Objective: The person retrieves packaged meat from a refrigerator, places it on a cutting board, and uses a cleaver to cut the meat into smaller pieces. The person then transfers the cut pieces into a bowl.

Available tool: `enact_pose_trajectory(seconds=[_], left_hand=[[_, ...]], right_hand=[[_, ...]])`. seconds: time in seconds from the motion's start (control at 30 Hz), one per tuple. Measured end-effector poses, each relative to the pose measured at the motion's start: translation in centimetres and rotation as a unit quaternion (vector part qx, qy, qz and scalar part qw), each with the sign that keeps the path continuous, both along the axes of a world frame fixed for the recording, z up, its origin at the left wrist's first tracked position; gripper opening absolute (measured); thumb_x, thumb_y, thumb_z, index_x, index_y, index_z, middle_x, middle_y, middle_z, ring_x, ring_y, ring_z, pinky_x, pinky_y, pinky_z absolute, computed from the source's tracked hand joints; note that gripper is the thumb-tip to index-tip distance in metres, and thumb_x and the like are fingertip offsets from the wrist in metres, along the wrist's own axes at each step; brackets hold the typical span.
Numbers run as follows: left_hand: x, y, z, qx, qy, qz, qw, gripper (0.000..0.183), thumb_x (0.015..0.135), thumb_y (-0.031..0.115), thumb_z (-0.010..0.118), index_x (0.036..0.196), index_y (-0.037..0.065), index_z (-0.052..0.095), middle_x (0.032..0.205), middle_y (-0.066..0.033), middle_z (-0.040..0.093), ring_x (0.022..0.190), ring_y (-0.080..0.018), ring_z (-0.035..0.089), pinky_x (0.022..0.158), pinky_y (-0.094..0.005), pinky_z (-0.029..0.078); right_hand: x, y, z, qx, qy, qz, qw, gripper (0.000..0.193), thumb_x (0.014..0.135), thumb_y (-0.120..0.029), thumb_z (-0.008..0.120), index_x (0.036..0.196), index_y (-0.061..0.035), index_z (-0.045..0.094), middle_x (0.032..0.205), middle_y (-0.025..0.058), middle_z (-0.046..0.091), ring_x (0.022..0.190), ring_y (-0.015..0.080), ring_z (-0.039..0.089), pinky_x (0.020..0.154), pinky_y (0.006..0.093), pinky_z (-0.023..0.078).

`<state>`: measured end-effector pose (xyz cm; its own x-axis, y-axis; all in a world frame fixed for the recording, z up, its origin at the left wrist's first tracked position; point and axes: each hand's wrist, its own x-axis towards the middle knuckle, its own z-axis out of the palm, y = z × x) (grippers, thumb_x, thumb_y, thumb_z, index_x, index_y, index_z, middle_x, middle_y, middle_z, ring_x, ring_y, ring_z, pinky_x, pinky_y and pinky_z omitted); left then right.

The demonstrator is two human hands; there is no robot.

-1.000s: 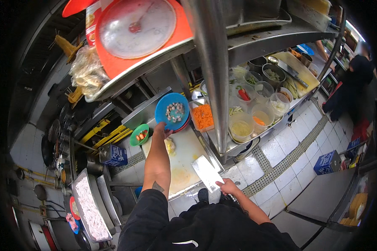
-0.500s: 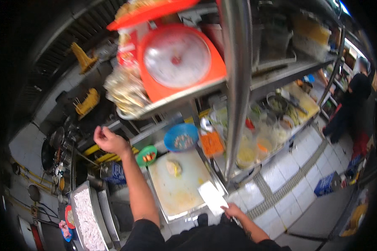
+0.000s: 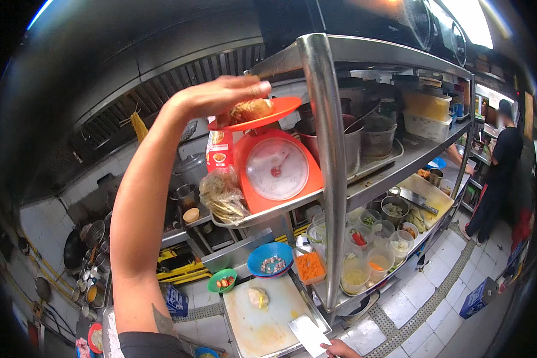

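My left hand (image 3: 224,98) is raised at the orange pan (image 3: 280,112) of a kitchen scale (image 3: 277,170). Its fingers stretch flat over a brownish piece of food (image 3: 253,110) on the pan; whether they touch it I cannot tell. Low in the view, my right hand (image 3: 341,349) grips a cleaver (image 3: 309,335), its broad pale blade lying over the right edge of a white cutting board (image 3: 244,325). On the board sits a pale lump of food with yellow bits (image 3: 258,298).
Behind the board stand a blue bowl (image 3: 256,261) with small pieces and a green bowl (image 3: 216,281). An orange-filled tub (image 3: 310,268) and several containers line the right counter. A steel shelf post (image 3: 327,179) rises beside the scale. A person (image 3: 500,173) stands far right.
My left hand has risen from above the green bowl to the scale's pan, its fingers now stretched. The view has tilted up. My right hand still holds the cleaver by the board.
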<state>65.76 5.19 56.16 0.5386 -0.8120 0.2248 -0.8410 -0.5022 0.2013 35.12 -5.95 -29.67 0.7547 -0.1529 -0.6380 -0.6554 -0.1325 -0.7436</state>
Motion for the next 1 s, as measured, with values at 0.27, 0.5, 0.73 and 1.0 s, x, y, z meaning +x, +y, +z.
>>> enact_pose_trajectory(seconds=[0.27, 0.5, 0.73, 1.0], left_hand=[[0.1, -4.1, -0.3, 0.160, -0.023, 0.087, 0.983, 0.076, 0.087, 0.063, 0.050, 0.145, 0.012, 0.049, 0.133, -0.0206, 0.061, 0.118, -0.0335, 0.062, 0.096, -0.0445, 0.052], [0.9, -3.7, -0.5, 0.122, 0.023, 0.092, 0.988, 0.067, 0.083, 0.052, 0.052, 0.138, 0.015, 0.057, 0.108, -0.0125, 0.069, 0.087, -0.0258, 0.069, 0.073, -0.0381, 0.057], [1.0, -4.5, 1.3, 0.173, 0.167, 0.085, 0.967, 0.059, 0.088, 0.045, 0.059, 0.132, 0.008, 0.047, 0.085, -0.0072, 0.059, 0.062, -0.0161, 0.060, 0.053, -0.0347, 0.052], [-0.2, -3.9, -0.3, 0.035, -0.092, 0.050, 0.994, 0.071, 0.071, 0.047, 0.066, 0.125, 0.001, 0.056, 0.093, -0.0191, 0.068, 0.075, -0.0283, 0.069, 0.060, -0.0404, 0.055]], right_hand=[[0.3, 1.0, -1.7, -0.052, -0.085, -0.007, 0.995, 0.049, 0.092, -0.047, 0.064, 0.067, -0.0063, 0.070, 0.051, 0.0075, 0.058, 0.046, 0.0189, 0.053, 0.051, 0.0400, 0.047], [0.3, 0.5, 1.2, -0.113, -0.056, 0.018, 0.992, 0.049, 0.091, -0.049, 0.064, 0.070, -0.0062, 0.072, 0.057, 0.0106, 0.062, 0.051, 0.0208, 0.057, 0.055, 0.0419, 0.049], [0.7, 0.2, 2.7, -0.148, -0.063, 0.037, 0.986, 0.049, 0.090, -0.051, 0.064, 0.074, -0.0061, 0.074, 0.064, 0.0138, 0.067, 0.056, 0.0226, 0.061, 0.060, 0.0438, 0.051], [3.4, -1.5, 4.7, -0.135, -0.041, 0.046, 0.989, 0.049, 0.092, -0.050, 0.061, 0.079, -0.0046, 0.074, 0.069, 0.0128, 0.069, 0.062, 0.0231, 0.064, 0.064, 0.0435, 0.053]])
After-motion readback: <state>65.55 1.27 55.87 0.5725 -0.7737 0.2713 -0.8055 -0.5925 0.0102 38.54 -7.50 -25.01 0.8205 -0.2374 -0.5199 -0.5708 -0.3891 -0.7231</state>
